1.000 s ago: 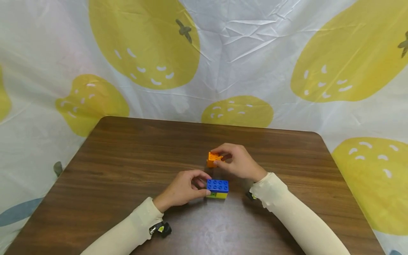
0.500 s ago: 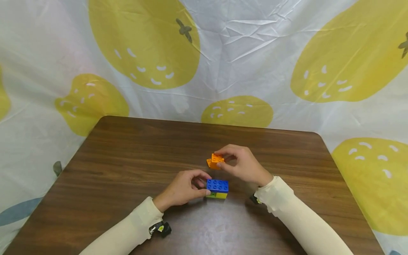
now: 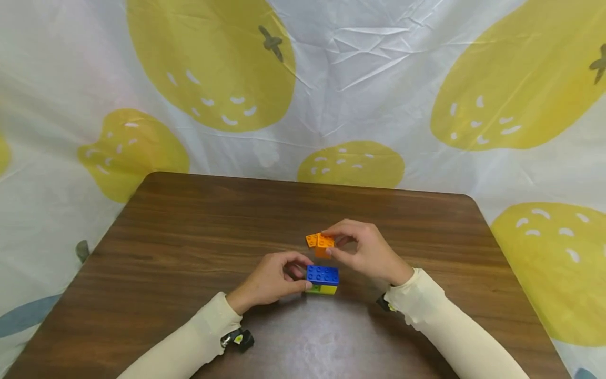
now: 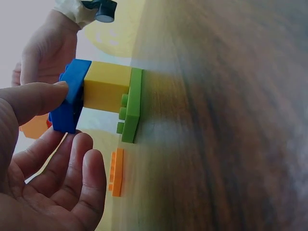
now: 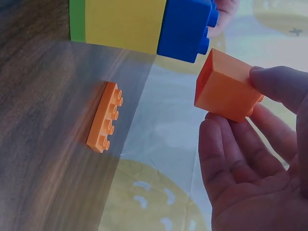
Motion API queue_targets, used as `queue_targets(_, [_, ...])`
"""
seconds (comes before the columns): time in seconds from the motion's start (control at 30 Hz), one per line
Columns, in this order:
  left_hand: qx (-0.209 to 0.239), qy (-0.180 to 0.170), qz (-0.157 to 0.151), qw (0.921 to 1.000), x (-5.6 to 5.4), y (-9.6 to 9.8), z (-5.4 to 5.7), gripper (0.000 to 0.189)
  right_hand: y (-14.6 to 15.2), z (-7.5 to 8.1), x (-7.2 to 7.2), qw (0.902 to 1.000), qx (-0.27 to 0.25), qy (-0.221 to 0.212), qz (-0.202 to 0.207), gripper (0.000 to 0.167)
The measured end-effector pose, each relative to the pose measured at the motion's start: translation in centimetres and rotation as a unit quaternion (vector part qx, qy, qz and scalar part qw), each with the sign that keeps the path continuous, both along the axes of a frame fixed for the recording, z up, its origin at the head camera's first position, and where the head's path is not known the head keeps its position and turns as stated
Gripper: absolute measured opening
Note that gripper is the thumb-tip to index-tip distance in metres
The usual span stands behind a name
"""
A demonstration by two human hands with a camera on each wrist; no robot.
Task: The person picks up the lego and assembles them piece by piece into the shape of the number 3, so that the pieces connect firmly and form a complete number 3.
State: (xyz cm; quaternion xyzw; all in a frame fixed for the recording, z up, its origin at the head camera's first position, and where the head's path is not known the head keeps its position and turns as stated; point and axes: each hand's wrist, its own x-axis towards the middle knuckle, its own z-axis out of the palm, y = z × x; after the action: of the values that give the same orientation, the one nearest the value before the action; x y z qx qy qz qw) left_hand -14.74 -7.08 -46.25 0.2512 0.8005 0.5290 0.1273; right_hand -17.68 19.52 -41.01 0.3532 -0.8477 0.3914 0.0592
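A stack of toy building bricks stands upright on the table: a blue brick (image 3: 323,275) on top, a yellow brick (image 4: 107,85) under it, and a thin green plate brick (image 4: 134,106) at the bottom. The left hand (image 3: 272,279) pinches the blue brick's left end between thumb and fingers. In the right hand (image 3: 366,252), a square orange brick (image 5: 226,86) is pinched, raised above the table just behind the stack, studs up. A flat orange plate brick (image 5: 102,120) with studs lies on the table beyond the stack, apart from both hands.
The brown wooden table (image 3: 213,216) has rounded far corners. Behind it hangs a white curtain (image 3: 331,105) with yellow fruit prints. Dark wrist-worn devices (image 3: 239,339) sit under the pale sleeves (image 3: 435,316).
The right hand has moved toward the viewer and slightly right, carrying the square orange brick nearer the stack. More of the flat orange plate brick now shows. The left hand stays on the stack.
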Motion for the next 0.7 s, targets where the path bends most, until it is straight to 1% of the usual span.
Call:
queue_targets(0.2, [-0.003,0.002,0.001,1.0000,0.0,0.1,0.0,0.037,0.4,0.1,0.8,0.9998,-0.002,0.019,0.004,0.030])
queue_targets(0.4, [-0.003,0.002,0.004,1.0000,0.0,0.1,0.1,0.037,0.7,-0.1,1.2,0.9996,0.000,0.029,0.002,0.029])
queue_targets(0.7, [-0.004,0.006,0.006,1.0000,0.1,-0.1,0.1,0.037,0.9,-0.2,1.9,0.9997,0.003,0.020,0.012,0.030])
